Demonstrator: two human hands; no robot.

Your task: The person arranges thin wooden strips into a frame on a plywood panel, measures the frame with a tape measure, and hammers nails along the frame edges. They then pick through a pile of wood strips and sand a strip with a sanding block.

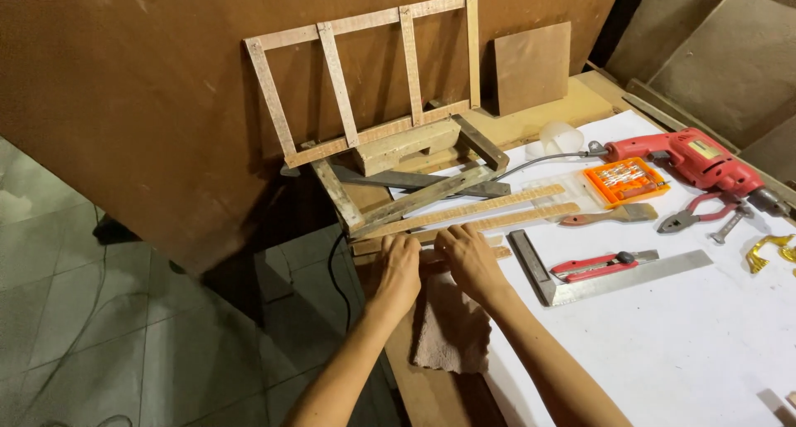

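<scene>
Pressing a wood strip (431, 246) at the bench edge (394, 352), both hands' grip flat, released.

One head-worn view, looking steeply down and forward over the person's forearms. Close range: left hand (400, 265) and right hand (469, 259) sit low centre. Workbench (663, 352) spreads right of the hands, tiled floor (99, 327) left of them. Beyond the hands, a brown board (141, 87) closes the view.
</scene>
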